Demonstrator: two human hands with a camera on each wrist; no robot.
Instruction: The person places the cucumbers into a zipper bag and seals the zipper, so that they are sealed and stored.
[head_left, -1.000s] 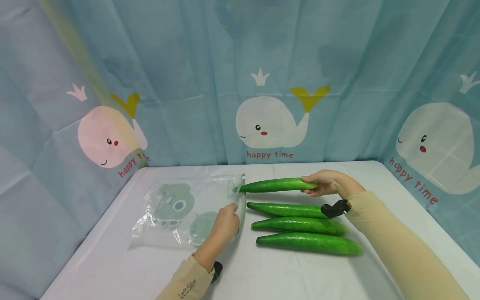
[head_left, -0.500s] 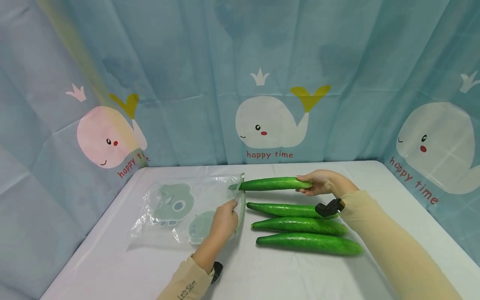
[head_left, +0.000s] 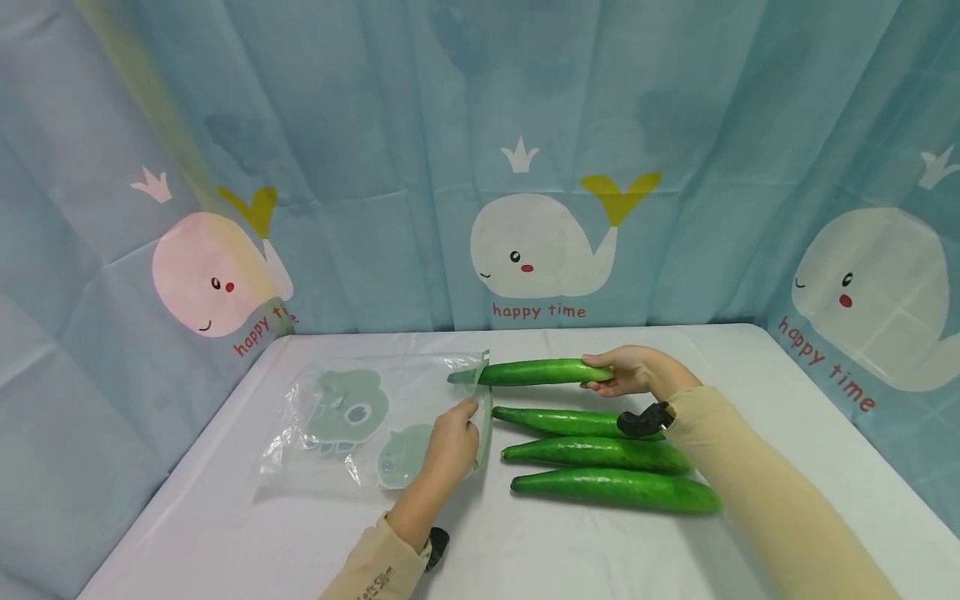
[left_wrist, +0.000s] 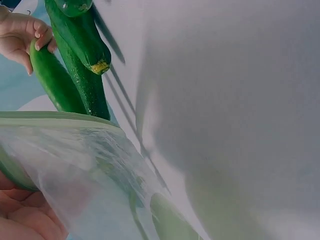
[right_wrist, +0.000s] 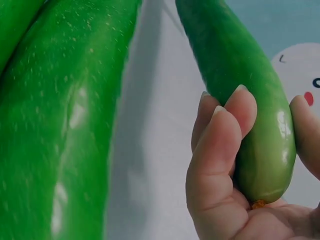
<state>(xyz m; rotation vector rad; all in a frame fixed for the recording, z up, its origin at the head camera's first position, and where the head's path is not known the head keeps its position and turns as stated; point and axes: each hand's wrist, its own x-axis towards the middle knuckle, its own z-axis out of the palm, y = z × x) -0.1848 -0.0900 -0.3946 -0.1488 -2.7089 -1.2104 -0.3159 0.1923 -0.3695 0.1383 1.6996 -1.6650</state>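
Observation:
A long green cucumber (head_left: 536, 372) is gripped at its right end by my right hand (head_left: 630, 370), thumb on one side and fingers on the other in the right wrist view. Its darker left tip lies inside the mouth of a clear plastic zip bag (head_left: 322, 467) with pale green animal prints. My left hand (head_left: 452, 442) pinches the bag's edge near the green zip strip (left_wrist: 60, 116); part of that hand is hidden behind the plastic in the left wrist view. Just below the held cucumber lie a second cucumber (head_left: 555, 420), a third cucumber (head_left: 592, 452) and a fourth cucumber (head_left: 615, 488), side by side.
All of this is on a table with a white cloth (head_left: 570, 558). A blue curtain (head_left: 390, 250) with whale prints hangs behind and at both sides. Black straps with small devices sit on both wrists.
My right hand has moved left with the cucumber, so its tip has slid further into the bag. The left hand stays at the bag's edge; the other cucumbers lie as before.

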